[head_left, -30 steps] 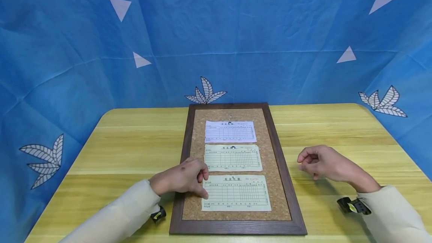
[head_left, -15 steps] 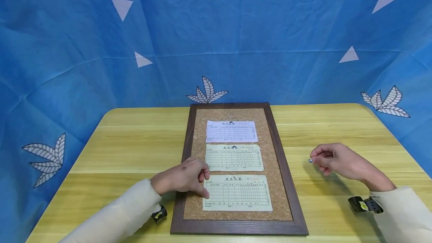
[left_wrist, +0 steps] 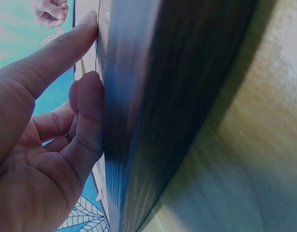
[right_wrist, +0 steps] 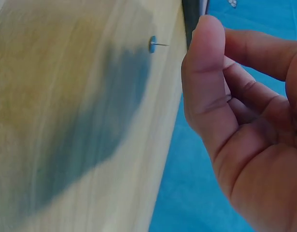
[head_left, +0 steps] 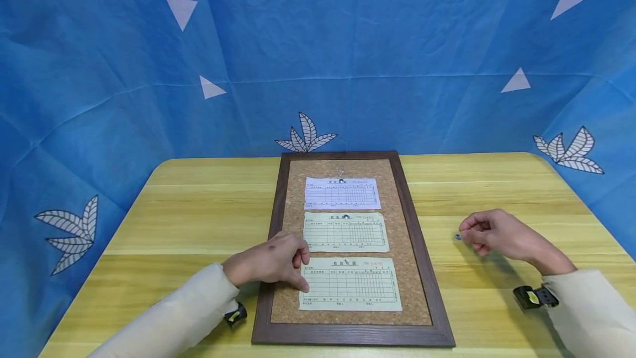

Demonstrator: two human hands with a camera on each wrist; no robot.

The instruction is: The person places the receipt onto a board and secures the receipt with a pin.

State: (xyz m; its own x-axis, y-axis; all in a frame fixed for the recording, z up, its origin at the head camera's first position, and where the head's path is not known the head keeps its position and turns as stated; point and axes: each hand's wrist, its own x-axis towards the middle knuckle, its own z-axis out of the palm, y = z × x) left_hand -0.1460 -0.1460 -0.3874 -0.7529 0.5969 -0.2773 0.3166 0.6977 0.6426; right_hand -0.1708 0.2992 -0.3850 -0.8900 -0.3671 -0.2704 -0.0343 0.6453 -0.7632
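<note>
A brown-framed cork board (head_left: 407,269) lies on the table with three printed receipts on it: a lilac one (head_left: 342,193) at the back, a pale green one (head_left: 345,232) mid-board and another green one (head_left: 350,284) in front. My left hand (head_left: 273,258) reaches over the board's left frame, thumb on the front receipt's left edge, index finger apart from it. Beside the board, my right hand (head_left: 502,235) hovers over the table with loosely bent fingers and nothing visible between them. A blue-headed thumbtack (right_wrist: 153,44) sits point up on the wood, just left of its fingertips.
Dark tack heads show near the tops of the back receipt (head_left: 341,181) and middle receipt (head_left: 346,216). A small grey piece (head_left: 346,262) is at the top of the front one. A blue patterned cloth (head_left: 348,59) hangs behind the light wooden table (head_left: 199,198).
My right hand has drawn rightward, away from the board, and the thumbtack beneath it has come into view. The left hand stays on the front receipt.
</note>
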